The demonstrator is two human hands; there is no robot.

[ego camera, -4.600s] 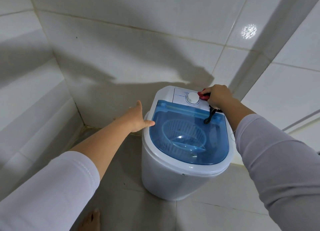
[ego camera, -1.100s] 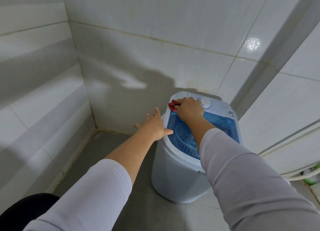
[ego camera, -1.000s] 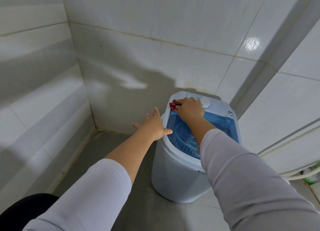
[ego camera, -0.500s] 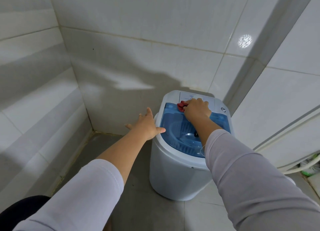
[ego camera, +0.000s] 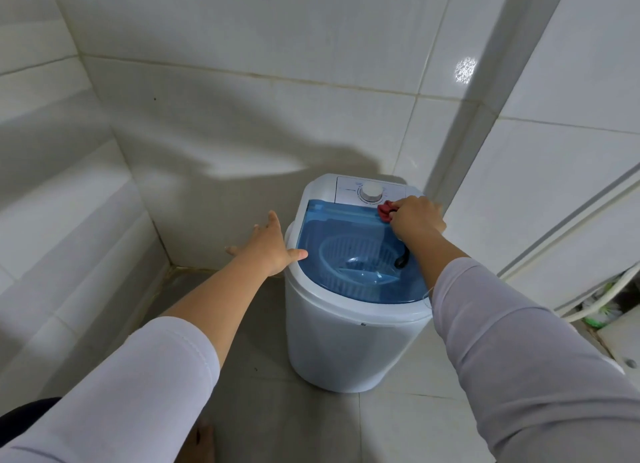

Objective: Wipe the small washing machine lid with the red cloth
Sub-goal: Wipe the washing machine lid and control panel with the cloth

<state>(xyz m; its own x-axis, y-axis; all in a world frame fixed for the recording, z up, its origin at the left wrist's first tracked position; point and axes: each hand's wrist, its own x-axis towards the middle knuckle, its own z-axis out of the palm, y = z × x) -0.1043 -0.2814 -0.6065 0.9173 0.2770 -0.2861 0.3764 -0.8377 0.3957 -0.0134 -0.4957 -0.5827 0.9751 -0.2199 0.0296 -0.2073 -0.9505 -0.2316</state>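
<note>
Here the right hand (ego camera: 417, 217) is bunching the red cloth (ego camera: 385, 209) in a closed grip, pressing it on the far right corner of the blue lid (ego camera: 346, 235), just below the dial (ego camera: 371, 192). The left hand (ego camera: 268, 247), fingers spread, is resting against the lid's left rim.

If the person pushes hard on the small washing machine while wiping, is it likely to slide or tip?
The washing machine looks like light plastic standing free on smooth floor tiles, so it may slide. It is fairly tall for its narrower base, so a hard push near the blue lid might tip it. The left hand rests open against its rim, probably steadying it, while the right hand presses the red cloth.
</note>
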